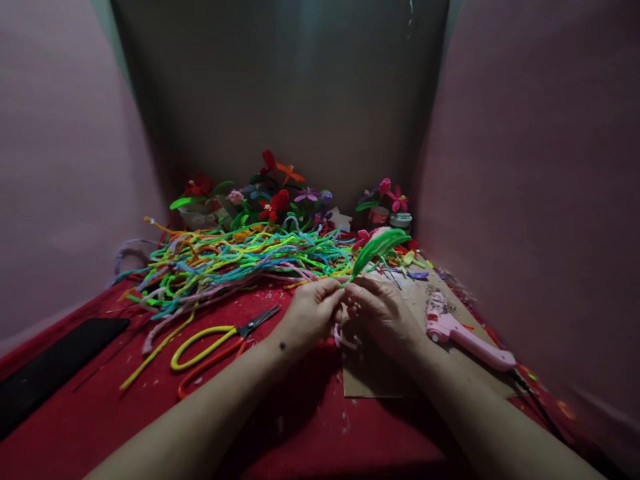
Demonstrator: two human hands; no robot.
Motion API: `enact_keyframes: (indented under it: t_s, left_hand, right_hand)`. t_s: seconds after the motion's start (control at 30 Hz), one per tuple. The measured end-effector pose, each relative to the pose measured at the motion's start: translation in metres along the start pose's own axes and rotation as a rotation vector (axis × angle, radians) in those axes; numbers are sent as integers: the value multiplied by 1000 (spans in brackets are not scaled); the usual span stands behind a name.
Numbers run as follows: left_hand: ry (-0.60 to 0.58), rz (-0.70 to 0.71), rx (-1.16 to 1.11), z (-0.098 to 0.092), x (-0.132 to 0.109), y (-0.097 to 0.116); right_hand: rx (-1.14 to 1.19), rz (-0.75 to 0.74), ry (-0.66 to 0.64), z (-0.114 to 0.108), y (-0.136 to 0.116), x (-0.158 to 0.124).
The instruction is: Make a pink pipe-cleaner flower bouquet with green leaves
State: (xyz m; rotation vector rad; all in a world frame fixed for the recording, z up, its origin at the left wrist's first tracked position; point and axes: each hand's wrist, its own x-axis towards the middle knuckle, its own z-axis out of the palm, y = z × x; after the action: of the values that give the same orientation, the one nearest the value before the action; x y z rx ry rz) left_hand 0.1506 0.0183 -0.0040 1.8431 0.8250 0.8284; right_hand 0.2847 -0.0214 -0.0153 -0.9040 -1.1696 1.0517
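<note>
Head view, looking at both hands gripping a fuzzy green leaf (376,251), held tilted above the middle of the red-covered desk (305,413), tip leaning far and right. Can see the left hand (313,305) pinching the thin stem low down, and the right hand (384,310) pinching just beside it, some fingers hidden so can't tell their exact pose. Also seeing scissors (245,330) lying to the left, plus a big tangle of fuzzy colored stems (235,261) farther back. Can spot a pink glue gun (459,335) on a cardboard sheet (370,380) to the right, and bright fuzzy flowers (276,205) on the far side.
</note>
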Motion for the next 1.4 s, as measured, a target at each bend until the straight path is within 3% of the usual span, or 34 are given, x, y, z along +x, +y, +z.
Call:
enact_keyframes:
  t_s: [0.13,0.3,0.37,0.43,0.57,0.63,0.77,0.97,1.07,1.3,1.4]
  left_hand:
    - [-224,-219,-574,-4,4,4]
    - [-371,-315,-838,-9,4,-3]
    - [-409,-336,-830,-10,4,-2]
    - [-372,-297,-688,-7,3,0]
    - [-20,-32,-158,3,-2,6]
    - [49,2,-77,5,-2,6]
    - [-152,-142,-336,1,1,4]
    - [-212,-271,-786,-1,5,-4]
    - [-281,-257,-929,2,3,-6]
    - [-378,-249,-932,0,0,-5]
    - [-339,-195,-706,-1,2,-1]
  right_hand:
    - [104,62,-1,-2,2,3]
    - [271,107,-34,-1,5,5]
    - [310,140,-36,0,5,5]
    - [298,155,11,0,5,5]
    - [172,115,81,-2,9,4]
    - [113,105,91,-2,10,4]
    - [150,124,25,3,6,2]
    - [112,72,-12,1,7,1]
    - [59,36,-22,-1,7,1]
    - [-12,-82,-7,1,-1,-1]
    - [-34,-92,57,0,-1,-2]
